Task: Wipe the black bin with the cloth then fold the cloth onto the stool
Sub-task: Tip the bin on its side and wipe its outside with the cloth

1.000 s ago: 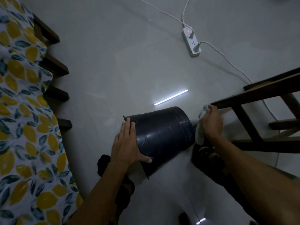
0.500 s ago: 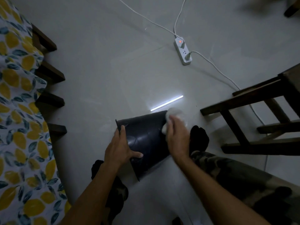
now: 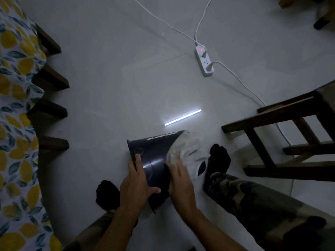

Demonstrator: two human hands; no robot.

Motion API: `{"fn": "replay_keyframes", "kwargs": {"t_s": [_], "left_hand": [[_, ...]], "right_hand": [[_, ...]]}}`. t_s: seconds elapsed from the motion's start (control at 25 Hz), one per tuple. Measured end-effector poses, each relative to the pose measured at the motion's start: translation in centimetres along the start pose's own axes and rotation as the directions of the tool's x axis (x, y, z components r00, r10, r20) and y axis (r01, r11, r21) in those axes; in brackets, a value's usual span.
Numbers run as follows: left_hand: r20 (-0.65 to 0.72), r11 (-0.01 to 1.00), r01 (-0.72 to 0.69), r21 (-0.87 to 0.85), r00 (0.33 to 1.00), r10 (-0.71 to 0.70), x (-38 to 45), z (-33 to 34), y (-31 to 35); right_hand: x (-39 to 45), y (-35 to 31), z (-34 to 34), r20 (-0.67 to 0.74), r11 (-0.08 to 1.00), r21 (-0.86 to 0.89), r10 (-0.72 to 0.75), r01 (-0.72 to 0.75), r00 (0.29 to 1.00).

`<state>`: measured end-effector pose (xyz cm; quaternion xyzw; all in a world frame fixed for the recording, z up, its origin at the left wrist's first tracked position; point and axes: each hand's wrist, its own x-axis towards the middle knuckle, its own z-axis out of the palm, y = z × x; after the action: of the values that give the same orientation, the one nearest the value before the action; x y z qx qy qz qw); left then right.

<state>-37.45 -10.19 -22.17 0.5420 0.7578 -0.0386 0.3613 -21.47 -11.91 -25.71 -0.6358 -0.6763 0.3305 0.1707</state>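
The black bin (image 3: 154, 156) lies on its side on the pale tiled floor between my two black-socked feet. My left hand (image 3: 137, 185) grips its near rim end and holds it steady. A white cloth (image 3: 186, 151) is spread over the bin's right side and far end. My right hand (image 3: 181, 180) lies flat on the cloth's near part, pressing it against the bin. The dark wooden stool (image 3: 282, 134) stands to the right, with only its legs, rungs and a corner of its seat in view.
A white power strip (image 3: 204, 62) with cables lies on the floor farther away. A bed with a lemon-print cover (image 3: 16, 124) and dark wooden slats lines the left edge. My camouflage-trousered right leg (image 3: 262, 201) stretches between the bin and the stool.
My right hand has moved from the bin's far end, beside the stool, along the bin toward me. The cloth has opened out from a bunch into a sheet over the bin. My left hand kept its grip.
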Motion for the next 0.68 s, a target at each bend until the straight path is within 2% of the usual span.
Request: {"fn": "replay_keyframes", "kwargs": {"t_s": [0.08,0.12,0.2,0.24,0.28,0.36,0.4,0.52,0.6,0.68], "left_hand": [[0.001,0.998,0.005,-0.060,1.000,-0.005,-0.5,0.6,-0.1],[-0.003,0.993,0.003,-0.121,1.000,-0.003,-0.7,0.8,-0.1],[-0.009,0.968,-0.013,-0.251,1.000,0.011,-0.7,0.6,0.1],[-0.018,0.957,-0.030,-0.289,1.000,0.026,-0.5,0.5,0.2],[-0.025,0.954,-0.054,-0.295,0.999,0.049,-0.3,0.3,0.1],[-0.046,0.970,-0.113,-0.214,0.993,0.105,0.1,-0.2,0.1],[-0.073,0.977,-0.141,-0.159,0.989,0.131,0.4,-0.2,-0.1],[-0.167,0.994,-0.110,0.012,0.980,0.110,0.9,-1.1,-0.5],[-0.247,0.975,-0.056,0.214,0.963,0.109,0.6,-1.5,-0.6],[-0.376,0.949,-0.075,0.307,0.906,0.194,-0.4,-2.2,-0.7]], "right_hand": [[-2.1,0.2,0.0,0.076,0.992,-0.007,-0.124,0.125,0.989],[-1.6,0.7,-0.7,0.066,0.991,0.007,-0.132,0.131,0.989],[0.9,1.8,-2.2,-0.067,0.996,0.084,0.032,-0.027,0.997],[2.6,2.3,-3.2,-0.193,0.974,0.160,0.188,-0.158,0.963],[4.5,2.8,-4.2,-0.277,0.917,0.256,0.373,-0.306,0.886],[7.3,3.4,-5.5,-0.240,0.759,0.388,0.631,-0.523,0.738],[8.2,3.4,-5.8,-0.196,0.719,0.417,0.669,-0.556,0.717],[9.6,1.9,-6.3,-0.184,0.711,0.510,0.640,-0.484,0.747],[9.6,0.2,-6.6,-0.226,0.730,0.535,0.608,-0.424,0.761],[8.8,-1.7,-7.3,-0.230,0.747,0.530,0.582,-0.401,0.780]]}}
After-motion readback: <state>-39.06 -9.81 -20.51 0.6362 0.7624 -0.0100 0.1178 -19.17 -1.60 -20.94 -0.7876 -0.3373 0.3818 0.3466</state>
